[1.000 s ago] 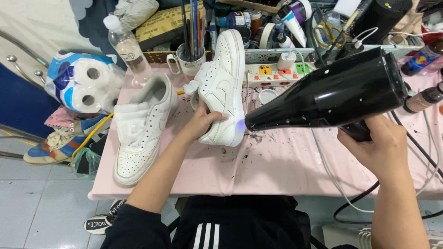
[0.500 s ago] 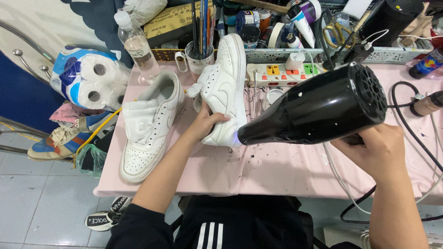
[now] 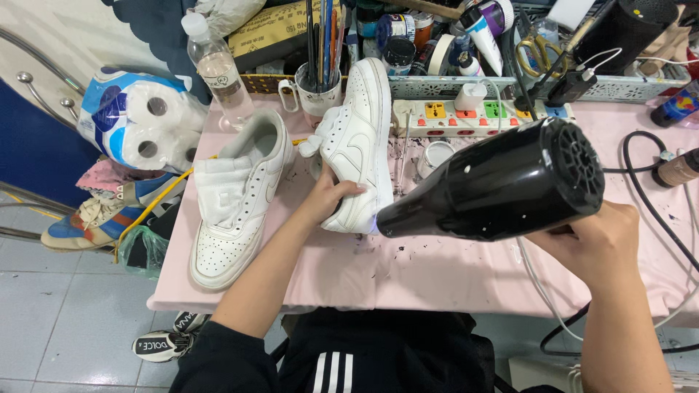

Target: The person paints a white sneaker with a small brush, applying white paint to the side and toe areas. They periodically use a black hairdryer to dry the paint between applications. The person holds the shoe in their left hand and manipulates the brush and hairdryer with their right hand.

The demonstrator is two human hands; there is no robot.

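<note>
My left hand (image 3: 329, 196) grips a white sneaker (image 3: 361, 138) by its heel end, holding it tilted on its side on the pink table cover (image 3: 437, 273). My right hand (image 3: 593, 244) holds a black hair dryer (image 3: 502, 182) by the handle. The dryer's nozzle points left at the heel of the held sneaker, almost touching it. A second white sneaker (image 3: 234, 196) lies flat on the table to the left, toe toward me.
A power strip (image 3: 473, 116), a mug of brushes (image 3: 319, 87), a clear bottle (image 3: 218, 69), jars, tubes and scissors crowd the table's far side. Black cables (image 3: 648, 189) run at right. Toilet-roll pack (image 3: 138, 120) and coloured shoes (image 3: 95, 215) sit at left.
The hair dryer has swung so its rear grille faces more toward me, and its nozzle stays at the sneaker's heel. The view has shifted slightly. My left hand keeps its hold.
</note>
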